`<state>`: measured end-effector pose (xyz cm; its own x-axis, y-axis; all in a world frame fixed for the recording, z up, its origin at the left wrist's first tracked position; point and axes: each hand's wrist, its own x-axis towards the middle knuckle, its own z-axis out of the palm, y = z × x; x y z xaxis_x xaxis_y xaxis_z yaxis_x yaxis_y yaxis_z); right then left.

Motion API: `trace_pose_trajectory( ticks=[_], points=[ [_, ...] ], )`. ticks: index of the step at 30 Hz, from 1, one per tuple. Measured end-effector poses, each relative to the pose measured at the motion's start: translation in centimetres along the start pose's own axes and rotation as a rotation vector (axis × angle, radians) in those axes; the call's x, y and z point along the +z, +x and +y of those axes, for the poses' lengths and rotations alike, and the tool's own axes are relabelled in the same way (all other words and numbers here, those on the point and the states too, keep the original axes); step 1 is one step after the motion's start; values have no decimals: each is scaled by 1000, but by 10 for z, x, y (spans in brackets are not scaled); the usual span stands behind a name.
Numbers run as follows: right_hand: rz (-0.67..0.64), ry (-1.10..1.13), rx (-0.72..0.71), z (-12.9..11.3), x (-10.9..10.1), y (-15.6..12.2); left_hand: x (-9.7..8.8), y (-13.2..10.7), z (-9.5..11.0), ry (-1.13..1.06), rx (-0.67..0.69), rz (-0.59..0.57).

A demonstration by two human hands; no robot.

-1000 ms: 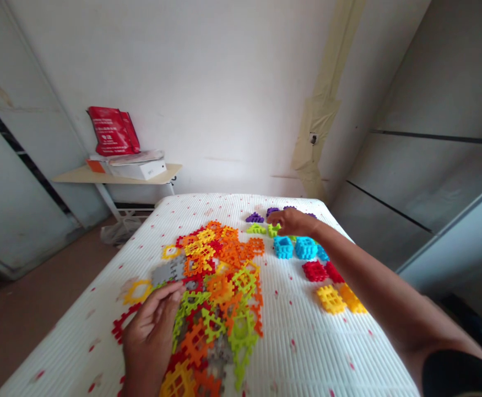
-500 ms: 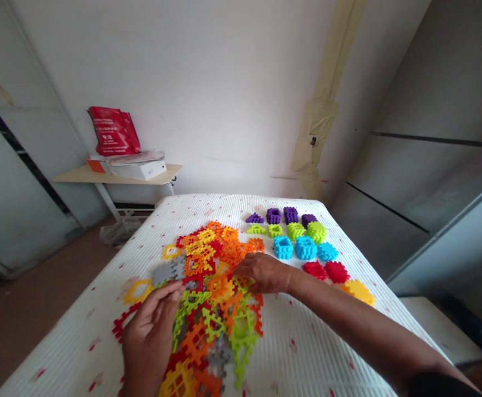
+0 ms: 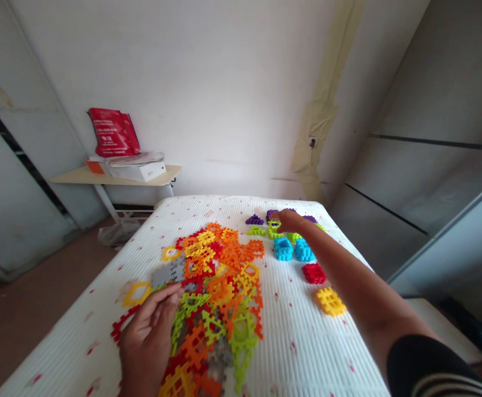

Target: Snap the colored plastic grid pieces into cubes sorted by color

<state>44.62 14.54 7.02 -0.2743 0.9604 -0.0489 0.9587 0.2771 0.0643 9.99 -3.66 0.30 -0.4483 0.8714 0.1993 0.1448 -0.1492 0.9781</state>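
My right hand (image 3: pixel 287 221) reaches over the back rows, its fingers closed at a lime-green square puzzle block (image 3: pixel 274 229) on the stack of green frames. Part of the purple stacks (image 3: pixel 271 215) behind is covered by this hand. My left hand (image 3: pixel 152 325) stays at the left edge of a mixed pile of interlocking plastic pieces (image 3: pixel 220 289), thumb and fingertips pressed together; whether anything is between them I cannot make out. Orange, yellow, red, green and grey pieces overlap in that pile.
Sorted stacks stand on the bed's patterned cover (image 3: pixel 282 342): blue blocks (image 3: pixel 282 249), a red stack (image 3: pixel 314 273) and a yellow stack (image 3: pixel 330 301). My right forearm hides some of them. A small table (image 3: pixel 170 174) with a red bag (image 3: pixel 112 132) stands by the wall.
My right hand has moved from the mixed pile, back and to the right, to the green stack. The yellow window-like stack is now uncovered by the arm. My left hand has barely moved.
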Motion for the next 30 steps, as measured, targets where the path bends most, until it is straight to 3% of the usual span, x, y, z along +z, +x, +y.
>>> trace_pose_trajectory(
  ticks=[5,22,26,30],
  points=[
    [-41,26,-34,0,15,4,-1,1,-2,-7,-3,-10],
    [-42,54,-17,-5,15,2,-1,-1,3,-4,-14,-18],
    [48,92,-23,-16,-3,-8,0,0,5,-22,-5,-25],
    [290,346,-131,-61,-9,-49,1,-1,7,-11,22,-25]
  ],
)
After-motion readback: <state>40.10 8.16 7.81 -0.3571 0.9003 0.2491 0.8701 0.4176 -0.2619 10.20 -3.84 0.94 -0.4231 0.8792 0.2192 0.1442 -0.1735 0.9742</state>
